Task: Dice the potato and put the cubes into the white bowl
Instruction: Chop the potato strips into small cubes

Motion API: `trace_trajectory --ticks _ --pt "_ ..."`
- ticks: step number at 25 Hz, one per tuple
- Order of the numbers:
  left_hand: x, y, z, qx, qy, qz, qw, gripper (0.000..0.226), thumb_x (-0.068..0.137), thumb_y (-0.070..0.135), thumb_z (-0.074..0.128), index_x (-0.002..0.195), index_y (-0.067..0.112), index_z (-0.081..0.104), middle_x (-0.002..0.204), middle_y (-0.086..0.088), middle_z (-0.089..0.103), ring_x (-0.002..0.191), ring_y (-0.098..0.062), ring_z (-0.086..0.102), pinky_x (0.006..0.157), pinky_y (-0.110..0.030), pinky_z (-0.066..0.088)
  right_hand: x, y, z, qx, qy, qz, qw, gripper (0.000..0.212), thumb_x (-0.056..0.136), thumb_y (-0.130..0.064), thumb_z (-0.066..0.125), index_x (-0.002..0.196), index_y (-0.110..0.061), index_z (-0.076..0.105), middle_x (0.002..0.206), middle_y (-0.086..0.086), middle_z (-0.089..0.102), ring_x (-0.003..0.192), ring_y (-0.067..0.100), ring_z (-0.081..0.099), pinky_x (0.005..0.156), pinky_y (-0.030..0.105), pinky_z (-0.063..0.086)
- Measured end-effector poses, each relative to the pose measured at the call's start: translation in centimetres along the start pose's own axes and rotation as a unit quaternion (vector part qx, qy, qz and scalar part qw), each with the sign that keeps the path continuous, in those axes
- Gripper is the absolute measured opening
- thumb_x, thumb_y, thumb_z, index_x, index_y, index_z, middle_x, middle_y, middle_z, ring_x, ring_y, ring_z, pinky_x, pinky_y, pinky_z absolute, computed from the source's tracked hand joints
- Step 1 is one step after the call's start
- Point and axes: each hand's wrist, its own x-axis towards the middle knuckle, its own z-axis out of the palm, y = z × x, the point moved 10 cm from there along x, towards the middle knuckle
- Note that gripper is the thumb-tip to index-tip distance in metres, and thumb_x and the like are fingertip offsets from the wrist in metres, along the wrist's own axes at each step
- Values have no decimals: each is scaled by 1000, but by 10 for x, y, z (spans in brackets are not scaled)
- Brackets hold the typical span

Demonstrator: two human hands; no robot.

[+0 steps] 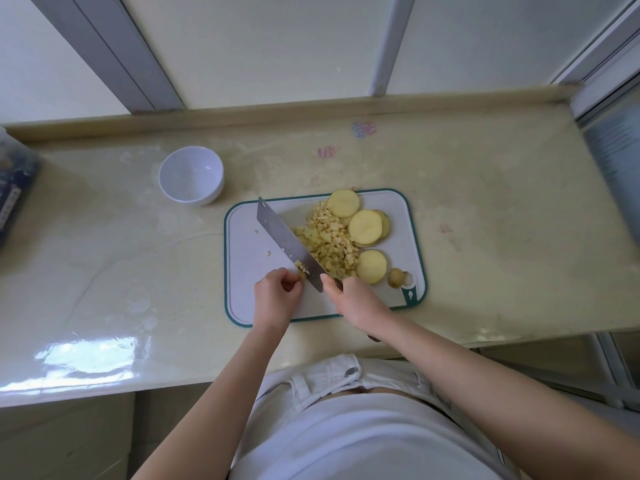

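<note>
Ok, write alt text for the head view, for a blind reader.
A person's right hand grips a cleaver on a cutting board, its blade beside a pile of diced potato and uncut slices; the left hand pinches a potato bit at the blade. The white bowl stands empty.

No text, brand or number can be read: the print on the dark blue package (14,195), far left of the fingers (289,276) of the left hand (275,297), is blurred, and the white mark on the cutting board's teal tab (409,295), just right of the fingers (348,285) of the right hand (360,301), is only a shape.
</note>
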Motion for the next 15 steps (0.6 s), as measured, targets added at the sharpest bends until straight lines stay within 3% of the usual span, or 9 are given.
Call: trace_trajectory --ticks 2,5,7,9,11,13,15 --pt "1 -4 2 -5 -3 -4 1000 14 81 5 63 67 6 60 68 -7 62 66 -20 54 58 -10 38 0 1 -1 16 0 9 1000 59 99 -49 35 53 -11 38 53 4 44 49 21 42 58 35 39" --pt "1 -1 6 -20 -15 4 1000 10 86 5 60 82 12 64 80 0 63 77 -18 58 63 -5 38 -1 5 -6 132 -13 44 990 54 99 -51 36 59 -15 38 48 -2 37 41 13 33 45 26 29" --pt "-1 9 2 -10 6 22 1000 14 93 8 52 102 12 63 100 -1 61 88 -18 58 72 -11 40 -5 2 -12 209 -30 64 975 50 99 -49 37 62 -17 36 45 -5 31 38 11 26 41 22 23" --pt "-6 31 -3 11 21 81 996 27 98 18 44 123 13 54 127 0 53 111 -16 53 92 -24 42 -11 -1 -16 256 -40 77 963 49 99 -51 36 63 -17 34 44 -5 27 39 11 23 41 22 21" --pt "-15 64 10 50 -45 200 978 48 100 34 33 145 15 33 151 7 28 140 -10 24 114 -23 19 -16 -1 -18 301 -45 100 947 52 98 -56 33 63 -18 34 44 -6 25 38 11 22 39 21 21" --pt "-25 82 32 109 -130 285 943 63 97 52 16 150 18 9 157 7 4 145 -8 -3 117 -24 -3 -22 -2 -18 356 -53 124 925 55 97 -59 30 61 -18 34 45 -6 25 37 10 21 37 21 20" --pt "-22 78 45 143 -165 288 932 71 92 61 4 149 19 -2 157 6 -6 144 -8 -11 117 -28 -9 -27 -3 -19 404 -63 147 901 56 97 -60 29 60 -19 35 45 -7 25 37 9 20 36 20 19"
